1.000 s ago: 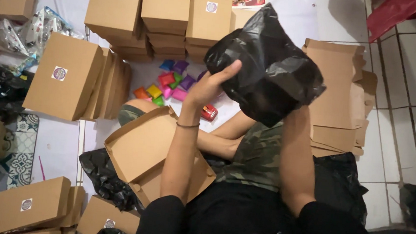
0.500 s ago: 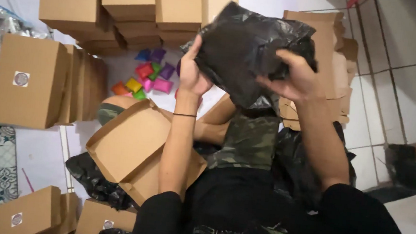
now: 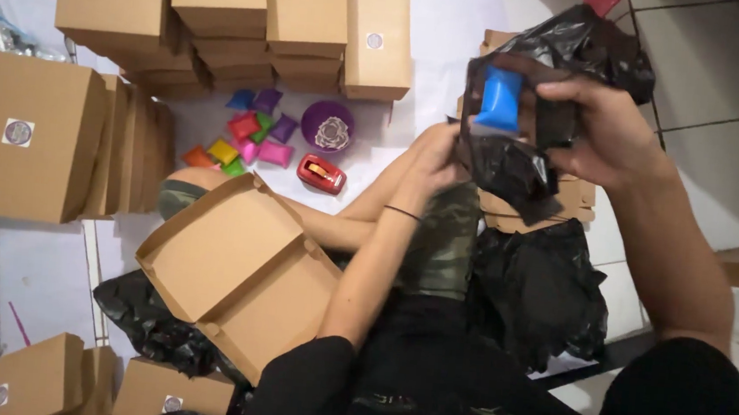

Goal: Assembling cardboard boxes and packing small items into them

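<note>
Both my hands hold a black plastic bag (image 3: 514,162) up in front of me. My right hand (image 3: 600,129) grips its upper right side, where a small blue packet (image 3: 499,97) shows against the plastic. My left hand (image 3: 433,160) pinches the bag's lower left edge; a thin black band circles that wrist. An open brown cardboard box (image 3: 237,272) lies empty on my lap to the left, lid flapped back.
Closed brown boxes with round stickers are stacked at the back (image 3: 219,2) and left (image 3: 28,132). Small coloured pouches (image 3: 248,136), a purple round lid (image 3: 328,125) and a red tape dispenser (image 3: 321,174) lie on the white floor. More black bags (image 3: 539,291) sit by my right knee.
The bag has been lowered and folded smaller, and a blue packet now shows at its top. My left hand slid down to its lower edge. The view tilted toward the floor.
</note>
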